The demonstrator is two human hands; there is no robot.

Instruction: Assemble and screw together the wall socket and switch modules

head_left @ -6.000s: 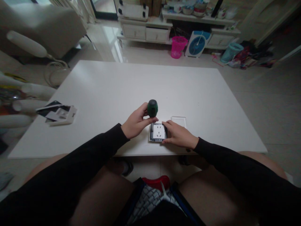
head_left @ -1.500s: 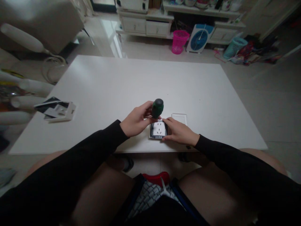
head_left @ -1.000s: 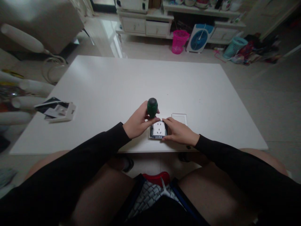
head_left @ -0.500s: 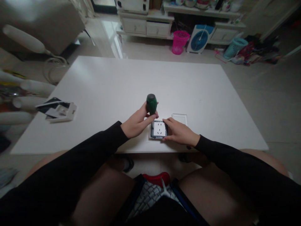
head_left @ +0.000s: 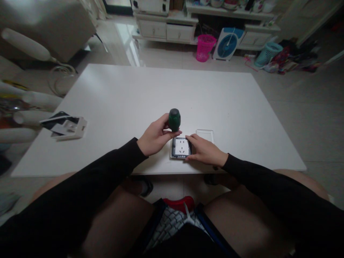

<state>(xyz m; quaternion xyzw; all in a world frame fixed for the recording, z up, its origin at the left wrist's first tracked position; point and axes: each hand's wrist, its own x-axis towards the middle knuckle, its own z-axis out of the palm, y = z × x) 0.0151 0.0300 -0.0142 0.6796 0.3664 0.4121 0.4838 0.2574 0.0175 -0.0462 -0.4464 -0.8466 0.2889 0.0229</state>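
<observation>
My left hand (head_left: 156,135) is closed around a screwdriver (head_left: 174,120) with a green handle and dark end cap. The handle points up toward me, and the shaft and tip are hidden below it. Just under it lies a wall socket (head_left: 182,147), a white faceplate with slots inside a dark frame, close to the table's near edge. My right hand (head_left: 204,149) grips the socket's right side between thumb and fingers. Behind that hand lies a white rectangular cover frame (head_left: 205,134), partly covered by the fingers.
At the left of the white table (head_left: 134,93) lies an open white box (head_left: 71,129) with dark and white flat parts on it. Beyond the table stand a pink basket (head_left: 205,47), a blue-and-white fan (head_left: 228,44) and a white cabinet (head_left: 153,29). My knees are under the near edge.
My left hand and the screwdriver handle have shifted slightly to the right, and the thumb has moved a little. My right hand and the socket have stayed in place.
</observation>
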